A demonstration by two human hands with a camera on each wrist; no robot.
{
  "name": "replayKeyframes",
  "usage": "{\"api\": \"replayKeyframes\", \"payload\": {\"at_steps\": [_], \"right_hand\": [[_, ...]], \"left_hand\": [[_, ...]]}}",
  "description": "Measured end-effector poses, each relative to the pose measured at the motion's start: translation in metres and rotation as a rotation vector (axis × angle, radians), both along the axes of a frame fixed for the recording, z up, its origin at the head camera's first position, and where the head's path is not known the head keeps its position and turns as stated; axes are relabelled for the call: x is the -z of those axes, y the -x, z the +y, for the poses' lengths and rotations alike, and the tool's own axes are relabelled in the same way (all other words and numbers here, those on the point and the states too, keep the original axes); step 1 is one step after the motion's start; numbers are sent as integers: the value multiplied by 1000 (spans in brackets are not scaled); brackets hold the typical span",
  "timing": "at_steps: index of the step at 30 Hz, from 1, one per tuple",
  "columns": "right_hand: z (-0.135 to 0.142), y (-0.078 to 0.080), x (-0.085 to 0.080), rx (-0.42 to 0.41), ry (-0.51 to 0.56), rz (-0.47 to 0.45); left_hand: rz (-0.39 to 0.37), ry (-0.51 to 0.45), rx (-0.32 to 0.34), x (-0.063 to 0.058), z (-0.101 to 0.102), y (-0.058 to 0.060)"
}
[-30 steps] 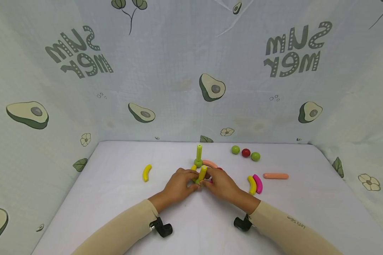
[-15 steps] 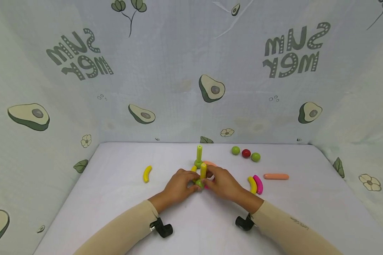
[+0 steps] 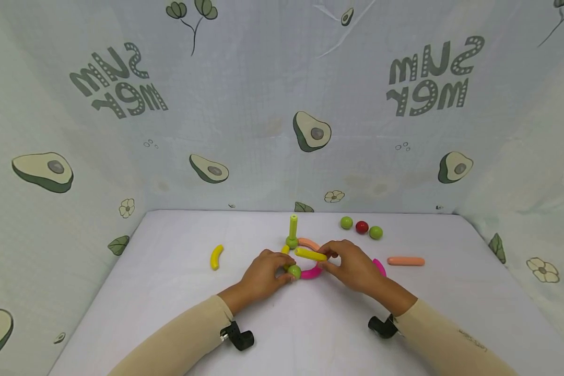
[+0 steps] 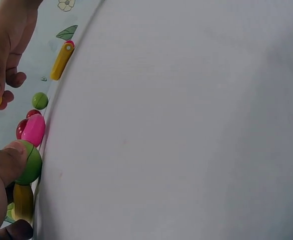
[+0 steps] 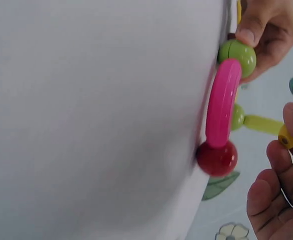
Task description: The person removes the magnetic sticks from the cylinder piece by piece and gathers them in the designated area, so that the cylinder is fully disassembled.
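My left hand (image 3: 263,271) pinches a green ball (image 3: 294,271) at the near corner of a ring of joined toy pieces lying on the table. A pink curved piece (image 5: 223,102) runs from that ball to a red ball (image 5: 217,158). An orange curved piece (image 3: 308,243) and a second green ball (image 3: 292,242) with a lime stick (image 3: 293,227) standing upright on it form the far side. Above the ring, my right hand (image 3: 352,266) holds a yellow stick (image 3: 310,254) nearly level by one end. A hole shows in the stick's end in the right wrist view.
A loose yellow curved piece (image 3: 216,257) lies at the left. Behind to the right are a green ball (image 3: 346,222), a red ball (image 3: 362,227) and another green ball (image 3: 376,232). A straight orange stick (image 3: 406,261) and a partly hidden pink curved piece (image 3: 379,266) lie right.
The yellow stick stood upright at the near green ball; my right hand has pulled it away to the right and tipped it nearly level. My left hand stays on the ball.
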State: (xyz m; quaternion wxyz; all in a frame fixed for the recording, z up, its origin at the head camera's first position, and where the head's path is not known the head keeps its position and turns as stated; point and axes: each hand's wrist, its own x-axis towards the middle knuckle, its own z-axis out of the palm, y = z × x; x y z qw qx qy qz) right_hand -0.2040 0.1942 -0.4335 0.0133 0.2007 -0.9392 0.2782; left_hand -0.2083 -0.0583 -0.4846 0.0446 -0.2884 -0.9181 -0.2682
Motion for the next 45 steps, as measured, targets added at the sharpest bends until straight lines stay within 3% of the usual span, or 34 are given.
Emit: {"api": "replayKeyframes", "payload": {"at_steps": [16,26,45], "right_hand": [[60,4,-7,106,2,-39],[92,2,-6,197,-21,-12],[146,6,2,233,-52,16]], "left_hand": [[8,-1,-2,0,-1,-1],[-5,10,-9,-1,0,-2],[-14,1,-8,-2,-1,-1]]}}
